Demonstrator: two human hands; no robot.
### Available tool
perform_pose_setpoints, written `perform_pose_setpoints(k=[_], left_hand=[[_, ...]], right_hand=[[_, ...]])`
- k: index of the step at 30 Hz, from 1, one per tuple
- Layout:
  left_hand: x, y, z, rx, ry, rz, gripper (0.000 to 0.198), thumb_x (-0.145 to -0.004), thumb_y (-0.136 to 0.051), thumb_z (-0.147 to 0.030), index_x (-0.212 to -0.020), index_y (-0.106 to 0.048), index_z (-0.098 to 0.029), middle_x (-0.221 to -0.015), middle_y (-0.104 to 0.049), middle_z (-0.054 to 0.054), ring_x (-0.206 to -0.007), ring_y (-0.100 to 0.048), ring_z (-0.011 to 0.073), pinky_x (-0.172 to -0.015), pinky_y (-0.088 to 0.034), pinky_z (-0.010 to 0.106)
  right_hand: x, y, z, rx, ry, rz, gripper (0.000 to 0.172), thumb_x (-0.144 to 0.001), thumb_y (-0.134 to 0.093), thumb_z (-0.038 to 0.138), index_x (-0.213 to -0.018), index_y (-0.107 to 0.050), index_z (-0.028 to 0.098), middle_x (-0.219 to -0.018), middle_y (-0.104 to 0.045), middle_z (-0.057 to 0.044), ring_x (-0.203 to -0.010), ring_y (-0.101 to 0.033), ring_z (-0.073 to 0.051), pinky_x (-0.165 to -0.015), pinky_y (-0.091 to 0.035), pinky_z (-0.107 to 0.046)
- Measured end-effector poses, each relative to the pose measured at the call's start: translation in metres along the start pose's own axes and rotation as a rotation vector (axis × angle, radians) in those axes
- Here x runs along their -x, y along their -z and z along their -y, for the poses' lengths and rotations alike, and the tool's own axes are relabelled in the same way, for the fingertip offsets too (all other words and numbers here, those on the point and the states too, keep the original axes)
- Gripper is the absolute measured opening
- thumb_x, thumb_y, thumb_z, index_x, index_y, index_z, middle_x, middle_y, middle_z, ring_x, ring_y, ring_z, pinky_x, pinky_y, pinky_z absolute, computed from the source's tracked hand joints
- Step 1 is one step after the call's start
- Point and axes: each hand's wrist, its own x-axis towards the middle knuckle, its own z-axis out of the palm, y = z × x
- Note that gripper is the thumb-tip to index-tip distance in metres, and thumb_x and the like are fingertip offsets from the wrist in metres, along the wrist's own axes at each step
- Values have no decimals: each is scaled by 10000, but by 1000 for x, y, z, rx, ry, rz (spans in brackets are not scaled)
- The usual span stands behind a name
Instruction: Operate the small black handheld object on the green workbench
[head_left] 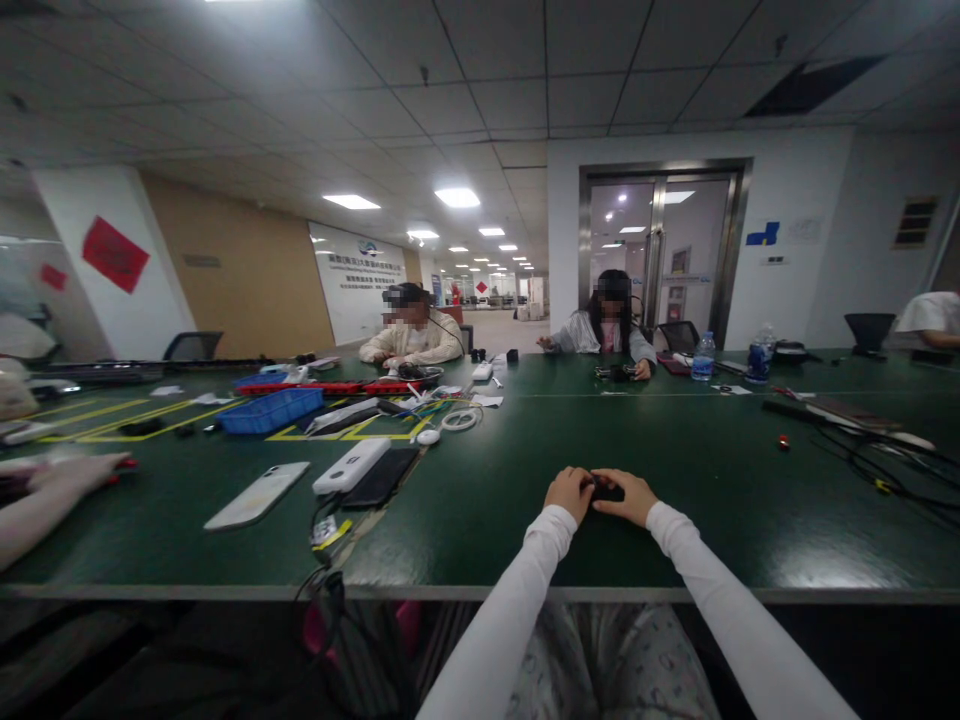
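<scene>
Both of my hands meet over the green table (480,540), straight ahead of me. Between them is a small black object (609,492), mostly covered by fingers, so its kind does not show. My left hand (568,492) has its fingers closed on the object's left side. From the other side, my right hand (628,497) curls its thumb and fingers around it. White sleeves cover both forearms down to the wrists.
Left of my hands lie a white phone (257,495), a white power bank (352,466) and a dark flat pad (381,477). A blue tray (271,410) and cables stand farther back. Black cables (862,455) lie at right. Two people sit opposite; another person's arm (52,495) reaches in at left.
</scene>
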Motion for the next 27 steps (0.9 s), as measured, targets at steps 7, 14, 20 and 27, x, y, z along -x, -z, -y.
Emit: perform_pose_setpoints(k=[7,14,20,27], left_hand=[[-2,8,5,176,143,-330,208,-852,-368,-242,-1008,-493,-184,-971,-603,70,-922,-558,149,-841,-405,302],[-2,13,8,324,171,-392,202,-872,-326,-247,-1036,-429,-194,-904,-639,45,-876,-594,132,-831,-410,297],[5,7,-4,214,-40,17,190,-828,-402,-213,-987,-505,-206,-929,-627,24,-900,-571,128,-837,-421,278],[3,25,24,83,18,25,221,-839,-394,-220,-1018,-518,-188,-981,-593,53,-952,-541,138,-852,-411,282]], right_hand=[[1,1,2,-8,-10,-7,602,-626,-650,488,-1172,-507,277,-1035,-617,-36,-898,-574,-220,-826,-416,-388],[1,1,2,-2,-22,4,607,-631,-652,481,-1181,-497,277,-1044,-610,-38,-911,-567,-224,-833,-414,-391],[1,2,3,29,-13,14,583,-649,-631,502,-1170,-510,268,-1074,-599,-53,-968,-549,-249,-840,-406,-406],[0,2,4,-39,-36,19,634,-663,-620,509,-1222,-453,263,-1065,-613,-41,-942,-561,-223,-844,-409,-402]])
